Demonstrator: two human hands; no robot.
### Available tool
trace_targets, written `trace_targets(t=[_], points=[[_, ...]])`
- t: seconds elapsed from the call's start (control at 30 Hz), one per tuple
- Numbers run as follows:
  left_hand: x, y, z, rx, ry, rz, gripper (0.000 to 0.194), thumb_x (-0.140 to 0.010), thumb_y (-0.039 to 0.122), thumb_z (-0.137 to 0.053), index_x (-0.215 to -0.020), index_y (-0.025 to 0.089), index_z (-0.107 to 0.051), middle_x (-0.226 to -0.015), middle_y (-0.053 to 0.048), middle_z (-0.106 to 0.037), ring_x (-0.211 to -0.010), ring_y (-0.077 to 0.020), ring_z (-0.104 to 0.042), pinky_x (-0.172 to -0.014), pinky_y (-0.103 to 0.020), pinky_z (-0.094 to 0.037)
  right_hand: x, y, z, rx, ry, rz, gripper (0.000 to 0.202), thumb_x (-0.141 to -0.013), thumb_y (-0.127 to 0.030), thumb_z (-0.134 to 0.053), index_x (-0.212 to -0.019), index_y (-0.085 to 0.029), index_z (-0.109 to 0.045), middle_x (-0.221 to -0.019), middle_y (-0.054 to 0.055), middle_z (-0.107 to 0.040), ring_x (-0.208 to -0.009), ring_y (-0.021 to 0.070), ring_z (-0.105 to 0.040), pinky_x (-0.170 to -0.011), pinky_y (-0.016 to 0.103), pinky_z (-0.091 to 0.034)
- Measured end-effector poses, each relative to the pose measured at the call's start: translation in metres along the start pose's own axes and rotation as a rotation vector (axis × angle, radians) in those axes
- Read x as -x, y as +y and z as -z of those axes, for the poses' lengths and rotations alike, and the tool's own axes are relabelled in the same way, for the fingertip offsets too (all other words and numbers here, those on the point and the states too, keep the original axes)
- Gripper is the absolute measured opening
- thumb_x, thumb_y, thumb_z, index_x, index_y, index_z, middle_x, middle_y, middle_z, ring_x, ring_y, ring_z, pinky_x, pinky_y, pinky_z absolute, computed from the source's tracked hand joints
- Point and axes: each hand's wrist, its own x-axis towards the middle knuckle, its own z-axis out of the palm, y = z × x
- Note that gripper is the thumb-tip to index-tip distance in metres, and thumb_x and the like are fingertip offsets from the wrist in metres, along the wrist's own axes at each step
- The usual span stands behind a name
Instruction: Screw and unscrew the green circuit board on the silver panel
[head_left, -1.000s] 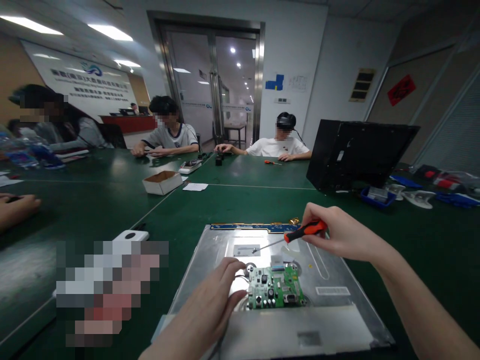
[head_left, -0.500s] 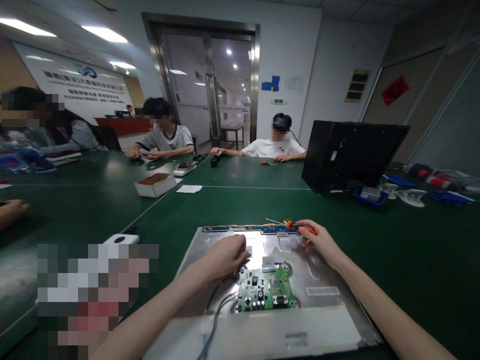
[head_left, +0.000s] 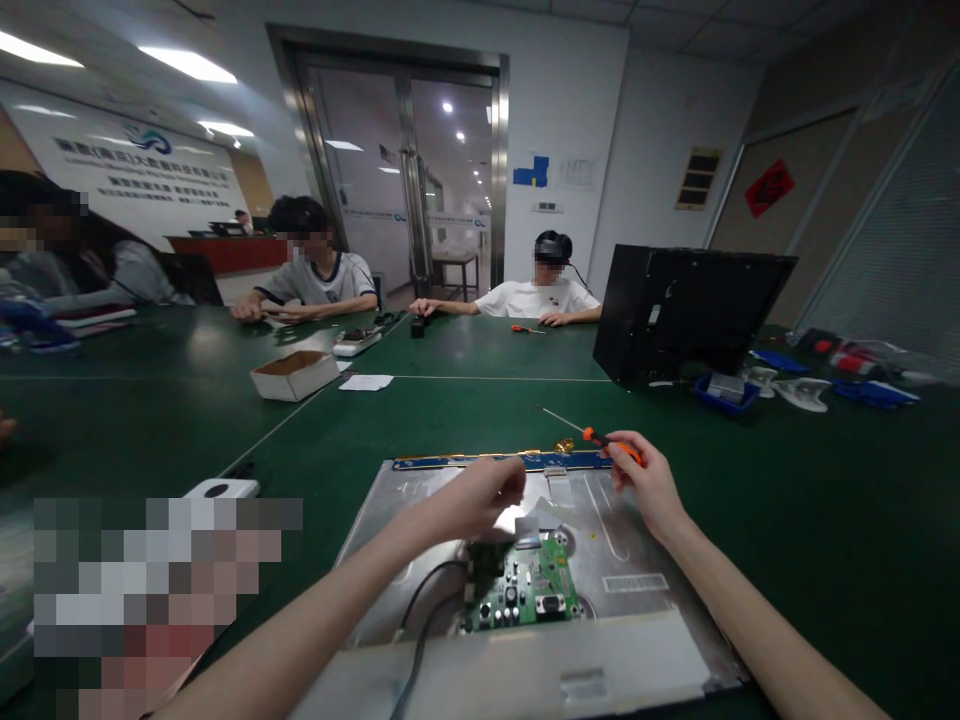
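Note:
A flat display panel with a bare metal back lies on the table in front of me. A green circuit board sits on its middle, with dark cables running off its left side. Along the far edge is a narrow blue circuit strip. My left hand hovers above the green board's far edge, fingers curled together; whatever they hold is hidden. In my right hand, over the panel's far right corner, is an orange and black screwdriver, its shaft pointing up and left. Crumpled gold-coloured film lies beside the strip.
A black monitor housing stands at the back right, near a blue tray. An open white box and papers lie at the back left. Several people sit around the green table; another screwdriver lies far off.
My left hand has moved right, over the green board's far edge. My right hand has lifted the screwdriver away from the gold film, tilting its shaft upward. The view has shifted slightly.

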Motion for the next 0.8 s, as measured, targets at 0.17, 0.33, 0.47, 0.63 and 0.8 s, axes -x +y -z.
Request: trace_targets(t=[0.17,0.33,0.47,0.63,0.8], points=[[-0.026,0.013,-0.029,0.037,-0.165,-0.103,0.008,-0.08,0.02,-0.066,-0.075,0.015,-0.062,-0.066,0.002,-0.059,-0.06,-0.0126,-0.048,-0.054,-0.022,-0.032,-0.001,0.003,0.007,-0.009,0.119,0.068,0.044,-0.071,-0.055,-0.072,-0.092,-0.019,-0.059,-0.066,-0.001,-0.061,-0.043,0.0102,-0.042,-0.042,0.025,-0.033],[-0.032,0.001,-0.042,0.094,-0.132,-0.115,0.01,-0.083,0.022,-0.065,-0.077,0.014,-0.066,-0.067,0.001,-0.06,-0.059,-0.012,-0.05,-0.053,-0.021,-0.032,0.0,0.005,0.01,0.014,0.122,0.062,0.042,-0.07,-0.053,-0.073,-0.09,-0.019,-0.061,-0.064,-0.001,-0.062,-0.042,0.0108,-0.042,-0.041,0.026,-0.032],[-0.028,-0.001,-0.037,0.101,-0.088,-0.1,0.009,-0.084,0.017,-0.058,-0.08,0.014,-0.066,-0.068,0.001,-0.06,-0.06,-0.0125,-0.05,-0.055,-0.021,-0.034,0.002,0.006,0.01,0.042,0.084,0.043,0.04,-0.072,-0.052,-0.073,-0.092,-0.018,-0.062,-0.06,-0.002,-0.06,-0.042,0.0114,-0.043,-0.042,0.026,-0.032],[-0.027,0.003,-0.037,0.147,-0.099,-0.123,0.019,-0.079,0.004,-0.054,-0.087,0.014,-0.068,-0.082,-0.003,-0.068,-0.073,-0.0153,-0.059,-0.065,-0.021,-0.042,0.003,0.007,0.011,0.068,0.048,0.029,0.038,-0.074,-0.051,-0.072,-0.092,-0.018,-0.062,-0.057,-0.003,-0.058,-0.043,0.012,-0.043,-0.044,0.026,-0.033],[-0.027,0.005,-0.044,0.094,-0.115,-0.152,0.02,-0.078,0.002,-0.06,-0.09,0.014,-0.069,-0.085,-0.005,-0.07,-0.075,-0.0171,-0.062,-0.066,-0.023,-0.043,0.001,0.011,0.011,0.055,0.053,0.03,0.038,-0.076,-0.052,-0.07,-0.093,-0.02,-0.057,-0.052,-0.005,-0.053,-0.041,0.0125,-0.042,-0.043,0.026,-0.034]])
